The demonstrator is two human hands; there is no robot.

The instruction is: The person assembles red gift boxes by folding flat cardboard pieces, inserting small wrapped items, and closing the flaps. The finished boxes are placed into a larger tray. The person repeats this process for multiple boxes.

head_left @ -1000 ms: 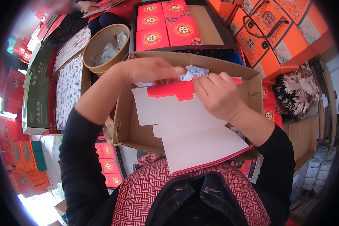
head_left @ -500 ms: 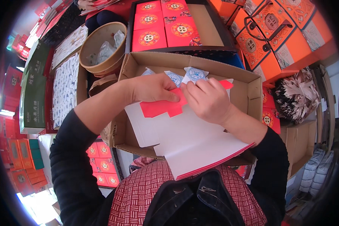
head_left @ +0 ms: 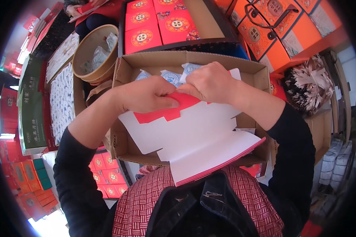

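Across an open brown cardboard tray lies an unfolded paper carton blank, white inside and red on its other face. My left hand pinches its red far flap between thumb and fingers. Close beside it, my right hand is closed on the same far edge, its fingers curled and partly hidden. The near panel of the blank bends up toward my apron. Several white packets with round blue prints, one of them a packet just past my hands, lie in the far side of the tray.
A tan round tub with clear wrappers stands at the far left. Beyond the tray is a black-edged case of red boxes. Orange gift boxes stand far right, near a tied bundle. Another person's hand shows at the top left.
My right hand has turned over and curled tighter at the far flap, close to my left hand. The view has shifted a little, and the blank still lies across the tray.
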